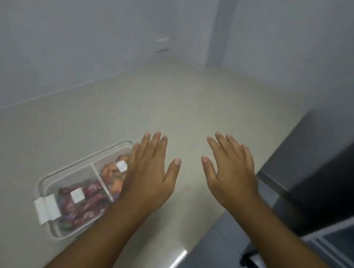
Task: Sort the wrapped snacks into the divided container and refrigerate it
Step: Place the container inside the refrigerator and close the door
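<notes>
A clear divided container (55,176) with a lid and white clips lies on the pale countertop (174,111) at the lower left. One compartment holds orange wrapped snacks (112,172), the other dark red and purple wrapped snacks (87,203). My left hand (149,170) hovers flat with straight fingers over the container's right edge and hides part of it. My right hand (231,174) is spread open to the right, over bare countertop, holding nothing.
A dark refrigerator (331,175) stands at the right edge of the countertop. White walls meet in the far corner, with a wall socket (162,44) there. Grey floor (211,260) shows below the counter's front edge.
</notes>
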